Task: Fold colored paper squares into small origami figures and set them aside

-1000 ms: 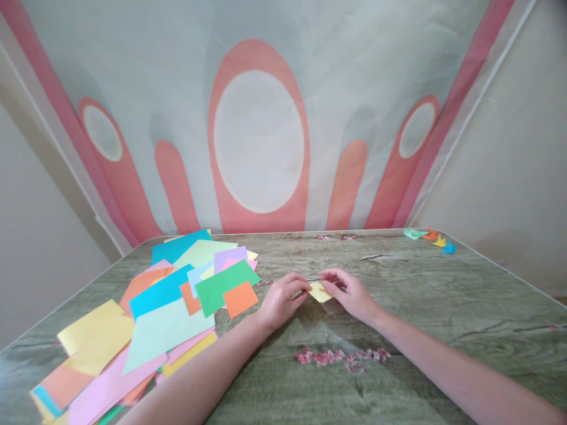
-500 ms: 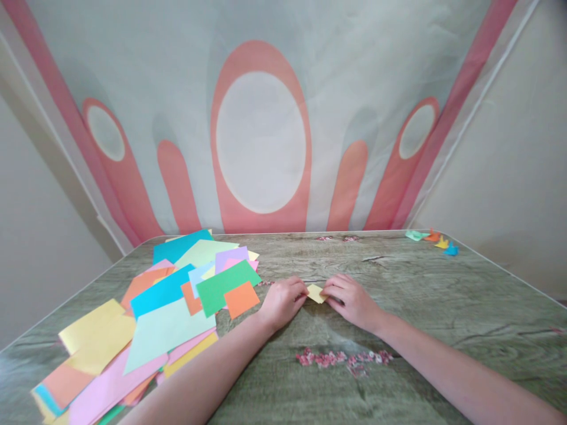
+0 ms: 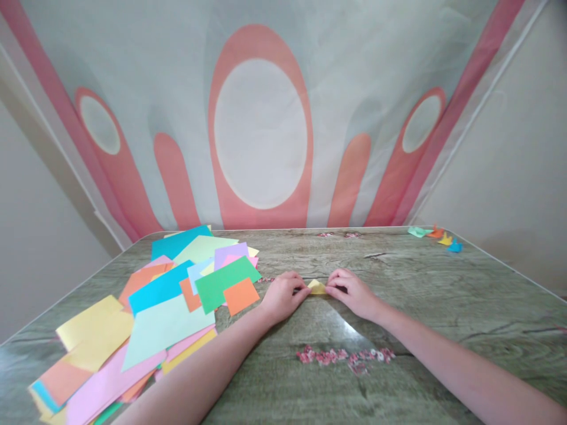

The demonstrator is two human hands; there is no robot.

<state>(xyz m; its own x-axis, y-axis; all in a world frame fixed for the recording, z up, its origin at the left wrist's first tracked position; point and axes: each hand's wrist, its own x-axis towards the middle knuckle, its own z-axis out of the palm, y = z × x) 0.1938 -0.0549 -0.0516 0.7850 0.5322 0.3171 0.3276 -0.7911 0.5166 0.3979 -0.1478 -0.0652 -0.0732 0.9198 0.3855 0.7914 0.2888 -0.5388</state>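
A small piece of yellow folded paper (image 3: 316,287) sits between my two hands near the middle of the table, its upper edge peaked like a low triangle. My left hand (image 3: 286,296) pinches its left corner between thumb and fingers. On the opposite side, my right hand (image 3: 352,292) grips the right corner with curled fingers. The fingertips cover both ends of the paper.
Loose coloured paper sheets (image 3: 168,327) overlap on the left, beside my left forearm. Small folded paper figures in green, orange, yellow and blue (image 3: 455,246) stand at the far right corner. The wood-patterned table (image 3: 425,307) has printed pink flowers and meets a pink-and-grey backdrop (image 3: 261,136).
The yellow paper was a flat diamond shape; now it shows a lower, triangular outline with its bottom edge turned. Both hands have shifted slightly on its corners. The view has tilted a little.
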